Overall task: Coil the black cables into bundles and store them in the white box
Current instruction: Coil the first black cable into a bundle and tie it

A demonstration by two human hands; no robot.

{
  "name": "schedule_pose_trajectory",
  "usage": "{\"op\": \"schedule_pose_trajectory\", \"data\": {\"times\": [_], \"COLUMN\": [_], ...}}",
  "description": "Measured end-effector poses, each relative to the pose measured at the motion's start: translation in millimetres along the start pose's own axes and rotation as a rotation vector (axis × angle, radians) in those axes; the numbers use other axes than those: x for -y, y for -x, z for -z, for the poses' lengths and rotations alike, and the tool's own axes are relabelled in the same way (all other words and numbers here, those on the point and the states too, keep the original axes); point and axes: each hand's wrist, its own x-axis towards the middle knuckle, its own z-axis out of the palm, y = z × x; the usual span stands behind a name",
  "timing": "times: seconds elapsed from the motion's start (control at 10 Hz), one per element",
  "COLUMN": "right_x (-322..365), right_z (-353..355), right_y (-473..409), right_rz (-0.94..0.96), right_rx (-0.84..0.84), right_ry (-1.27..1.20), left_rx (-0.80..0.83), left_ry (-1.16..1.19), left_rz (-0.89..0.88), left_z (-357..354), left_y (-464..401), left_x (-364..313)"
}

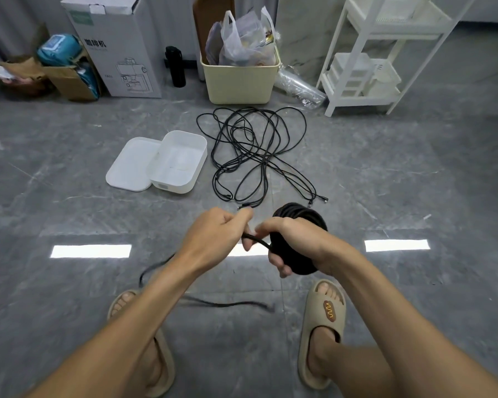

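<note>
My right hand (292, 239) grips a thick black coil of cable (298, 254), wound into a ring and held upright in front of me. My left hand (213, 234) pinches the free strand (256, 239) of the same cable right beside the coil. The loose tail (227, 304) of that cable trails down to the floor between my feet and looks blurred. Further ahead a tangle of loose black cables (253, 150) lies spread on the grey floor. Left of it stands the open white box (158, 176), with its lid (130, 165) lying flat at its left side.
Along the back wall stand a cream bin (239, 81) stuffed with plastic bags, a large white carton (118, 47), a black bottle (175, 66), a brown carton of clutter (66, 79) and a white shelf rack (371, 53). My feet in beige slippers (322, 328) stand on the grey floor.
</note>
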Motion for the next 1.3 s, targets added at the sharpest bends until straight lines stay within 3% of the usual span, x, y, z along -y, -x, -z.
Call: {"op": "schedule_pose_trajectory", "data": {"times": [0.2,0.4,0.5,0.6,0.7,0.9,1.0,1.3], "right_x": [6,3,-4,-6,0,-2,0,-1], "right_z": [-4,-10,-17,-21,-18,-9,-7,7], "right_y": [5,2,-3,-2,6,5,3,-1], "right_rz": [-0.036,0.101,0.103,0.254,0.423,0.556,0.608,0.655], "right_rx": [0.540,1.004,1.115,1.196,1.145,0.850,0.770,0.291], "right_ry": [-0.114,-0.426,-0.603,-0.736,-0.815,-1.123,-1.250,-1.289], "left_rx": [-0.112,0.008,0.015,0.099,0.110,0.493,0.559,0.709], "left_ry": [0.224,0.345,0.374,0.460,0.467,0.798,0.829,0.992], "left_rz": [-0.144,-0.191,-0.186,-0.147,-0.084,0.112,0.185,0.312], "left_z": [6,3,-1,-4,-12,-9,-10,-13], "left_y": [-6,-7,-6,-6,-9,-15,-15,-12], "left_x": [3,-4,-6,-6,1,16,21,19]}}
